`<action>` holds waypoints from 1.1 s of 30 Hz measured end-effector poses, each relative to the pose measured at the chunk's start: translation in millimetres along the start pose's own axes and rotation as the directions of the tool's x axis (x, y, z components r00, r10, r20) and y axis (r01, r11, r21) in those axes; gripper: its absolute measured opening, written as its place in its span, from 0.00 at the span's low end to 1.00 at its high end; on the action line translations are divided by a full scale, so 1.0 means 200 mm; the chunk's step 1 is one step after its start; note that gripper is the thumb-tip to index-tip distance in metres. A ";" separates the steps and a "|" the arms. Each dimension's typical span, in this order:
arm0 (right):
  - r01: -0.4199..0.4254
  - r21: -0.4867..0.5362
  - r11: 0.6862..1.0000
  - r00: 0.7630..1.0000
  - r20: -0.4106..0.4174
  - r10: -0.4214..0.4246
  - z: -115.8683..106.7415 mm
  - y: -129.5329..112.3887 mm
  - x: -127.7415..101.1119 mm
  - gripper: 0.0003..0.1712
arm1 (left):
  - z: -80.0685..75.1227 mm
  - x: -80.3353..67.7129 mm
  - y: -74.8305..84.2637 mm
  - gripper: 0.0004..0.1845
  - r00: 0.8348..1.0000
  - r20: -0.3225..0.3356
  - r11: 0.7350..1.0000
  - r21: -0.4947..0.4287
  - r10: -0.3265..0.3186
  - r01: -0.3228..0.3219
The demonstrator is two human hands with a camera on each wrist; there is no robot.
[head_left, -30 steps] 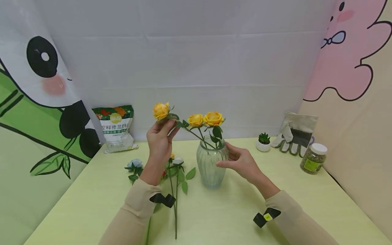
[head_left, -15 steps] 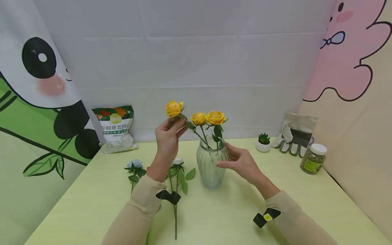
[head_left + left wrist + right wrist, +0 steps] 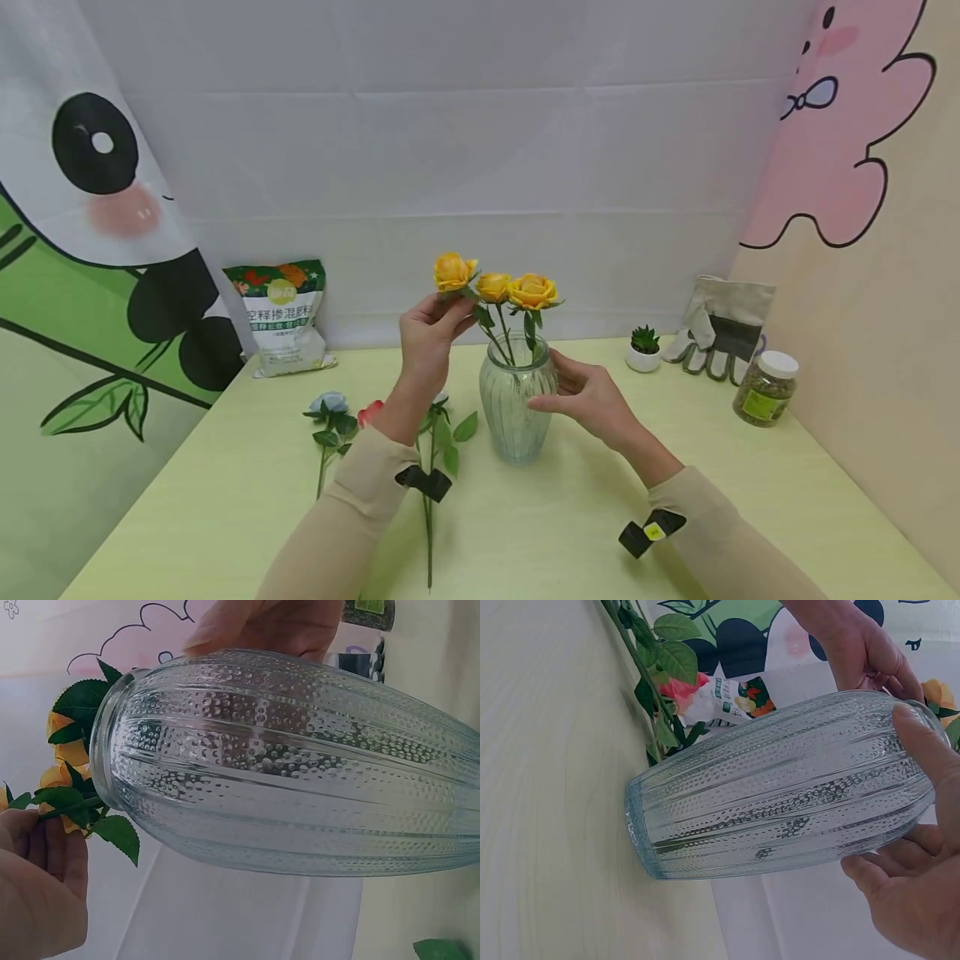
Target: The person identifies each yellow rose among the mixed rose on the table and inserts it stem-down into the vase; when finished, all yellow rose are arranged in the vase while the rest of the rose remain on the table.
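Note:
My left hand pinches a yellow rose just under its bloom, left of the vase mouth. In the left wrist view that hand's fingers close on a leafy green stem. Two more yellow blooms, a smaller rose and a wider rose, rise above the ribbed clear glass vase, their stems inside its neck. The vase stands upright on the table. My right hand grips its upper right side, thumb across the front; the right wrist view shows fingers on both sides of the glass.
Left of the vase lie a blue rose, a red flower and a green stem partly behind my left arm. At the back stand a fertilizer bag, a potted succulent, work gloves and a lidded jar.
My left hand has moved right with its yellow rose, bringing the bloom close beside the other two. The red flower has come into view. My right hand stays on the vase.

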State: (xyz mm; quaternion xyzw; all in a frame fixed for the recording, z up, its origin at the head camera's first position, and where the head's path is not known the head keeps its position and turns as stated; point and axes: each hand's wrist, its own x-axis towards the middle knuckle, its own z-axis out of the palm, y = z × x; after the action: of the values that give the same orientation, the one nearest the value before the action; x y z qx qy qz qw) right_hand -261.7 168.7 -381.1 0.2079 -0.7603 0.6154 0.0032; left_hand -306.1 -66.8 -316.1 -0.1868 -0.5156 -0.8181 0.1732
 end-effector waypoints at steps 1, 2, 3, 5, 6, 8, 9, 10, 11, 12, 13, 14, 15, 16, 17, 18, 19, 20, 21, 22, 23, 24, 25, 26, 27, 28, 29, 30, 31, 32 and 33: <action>0.002 0.002 1.000 1.000 0.002 -0.002 0.00 0.00 0.00 0.52 | 0.00 0.00 0.00 0.15 1.000 0.000 1.000 0.006 0.000 0.000; 0.005 0.003 1.000 1.000 0.004 -0.005 0.00 0.00 0.00 0.51 | 0.01 0.00 0.00 0.14 1.000 0.001 1.000 0.011 -0.001 0.001; 0.008 0.005 1.000 1.000 0.005 -0.008 0.00 0.00 0.00 0.51 | 0.01 0.00 -0.01 0.13 1.000 0.002 1.000 0.013 -0.001 0.001; 0.016 0.005 1.000 1.000 0.007 -0.016 0.00 0.00 0.00 0.51 | 0.02 0.00 0.00 0.14 1.000 0.007 1.000 0.021 -0.004 0.004; 0.020 0.005 1.000 1.000 0.008 -0.020 0.00 0.00 0.00 0.51 | 0.02 0.00 0.00 0.14 1.000 0.009 1.000 0.026 -0.008 0.008; 0.027 0.003 1.000 1.000 0.007 -0.027 -0.01 0.00 0.00 0.51 | 0.03 0.00 0.00 0.16 1.000 0.011 0.999 0.034 -0.025 0.024; 0.027 0.003 1.000 1.000 0.007 -0.027 -0.01 0.00 0.00 0.51 | 0.03 0.00 0.00 0.16 0.999 0.011 0.999 0.039 -0.037 0.037; 0.026 0.000 1.000 1.000 0.006 -0.026 -0.01 0.00 0.00 0.51 | 0.03 0.01 0.01 0.17 0.999 0.011 0.997 0.051 -0.053 0.052; 0.024 -0.001 1.000 1.000 0.005 -0.024 -0.01 0.00 0.00 0.51 | 0.03 0.01 0.01 0.18 0.997 0.009 0.996 0.062 -0.071 0.070; 0.021 -0.003 1.000 1.000 0.003 -0.021 -0.01 0.00 0.00 0.51 | 0.03 0.01 0.01 0.18 0.996 0.008 0.993 0.073 -0.089 0.088; 0.018 -0.006 1.000 1.000 0.002 -0.018 -0.01 0.00 0.00 0.52 | 0.03 0.01 0.01 0.19 0.994 0.007 0.991 0.082 -0.107 0.106; 0.014 -0.007 1.000 1.000 0.001 -0.014 -0.01 0.00 0.00 0.52 | 0.03 0.02 0.01 0.19 0.992 0.008 0.989 0.090 -0.122 0.121; 0.009 -0.006 1.000 1.000 0.000 -0.009 -0.01 0.00 0.00 0.52 | 0.03 0.02 0.02 0.20 0.991 0.011 0.986 0.099 -0.135 0.133; 0.005 -0.005 1.000 1.000 -0.001 -0.005 -0.01 0.00 0.00 0.52 | 0.03 0.02 0.01 0.20 0.990 0.015 0.984 0.106 -0.142 0.140; 0.000 -0.003 1.000 1.000 -0.001 0.000 -0.01 0.00 0.00 0.52 | 0.03 0.02 0.01 0.19 0.989 0.021 0.984 0.107 -0.144 0.141; 0.000 -0.001 1.000 1.000 0.002 0.000 -0.01 0.00 0.00 0.52 | 0.03 0.02 0.01 0.20 0.989 0.031 0.985 0.109 -0.141 0.137; -0.002 0.003 1.000 1.000 0.002 0.002 -0.01 0.00 0.00 0.52 | 0.03 0.02 0.00 0.19 0.990 0.041 0.985 0.115 -0.137 0.131; -0.003 0.003 1.000 1.000 0.003 0.003 -0.01 0.00 0.00 0.51 | 0.04 0.02 0.00 0.19 0.990 0.048 0.985 0.121 -0.130 0.123; -0.004 0.005 1.000 1.000 0.004 0.004 -0.01 0.00 0.00 0.51 | 0.04 0.01 0.00 0.18 0.991 0.055 0.984 0.133 -0.122 0.114; -0.003 0.004 1.000 1.000 0.006 0.003 -0.01 0.00 0.00 0.51 | 0.04 0.01 -0.01 0.17 0.992 0.058 0.984 0.144 -0.114 0.105; -0.002 0.004 1.000 1.000 0.007 0.002 0.00 0.00 0.00 0.51 | 0.05 0.00 -0.01 0.16 0.992 0.060 0.984 0.151 -0.107 0.097; 0.000 0.001 1.000 1.000 0.008 0.000 0.00 0.00 0.00 0.51 | 0.05 0.00 -0.01 0.15 0.993 0.060 0.983 0.158 -0.102 0.092; -0.003 0.000 1.000 1.000 0.007 0.003 0.00 0.00 0.00 0.51 | 0.05 0.00 -0.02 0.14 0.993 0.058 0.982 0.164 -0.100 0.089; -0.003 0.000 1.000 1.000 0.009 0.003 0.00 0.00 0.00 0.51 | 0.05 -0.01 -0.02 0.13 0.994 0.060 0.982 0.169 -0.097 0.085; -0.003 0.000 1.000 1.000 0.009 0.003 0.00 0.00 0.00 0.51 | 0.05 -0.01 -0.03 0.12 0.993 0.062 0.981 0.174 -0.095 0.083; -0.001 -0.001 1.000 1.000 0.010 0.001 0.00 0.00 0.00 0.51 | 0.05 -0.01 -0.03 0.11 0.993 0.068 0.981 0.178 -0.096 0.083; -0.002 -0.003 1.000 1.000 0.007 0.002 0.00 0.00 0.00 0.51 | 0.05 -0.01 -0.03 0.11 0.992 0.077 0.980 0.182 -0.098 0.083; -0.003 -0.005 1.000 1.000 0.006 0.003 0.00 0.00 0.00 0.51 | 0.05 -0.01 -0.03 0.11 0.991 0.088 0.978 0.190 -0.100 0.082; -0.005 -0.007 1.000 1.000 0.004 0.005 0.00 0.00 0.00 0.51 | 0.05 -0.01 -0.04 0.11 0.990 0.100 0.976 0.202 -0.101 0.080; -0.006 -0.009 1.000 1.000 0.003 0.006 0.00 0.00 0.00 0.51 | 0.05 -0.01 -0.04 0.11 0.989 0.108 0.973 0.217 -0.104 0.078; -0.007 -0.010 1.000 1.000 0.002 0.007 0.00 0.00 0.00 0.51 | 0.05 -0.01 -0.04 0.12 0.987 0.116 0.970 0.229 -0.107 0.078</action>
State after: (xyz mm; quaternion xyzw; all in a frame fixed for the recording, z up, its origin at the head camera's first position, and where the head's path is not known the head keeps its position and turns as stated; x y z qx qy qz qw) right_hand -262.6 169.3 -381.3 0.2060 -0.7641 0.6113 0.0014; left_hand -306.6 -54.4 -319.8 -0.1939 -0.6224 -0.7485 0.1215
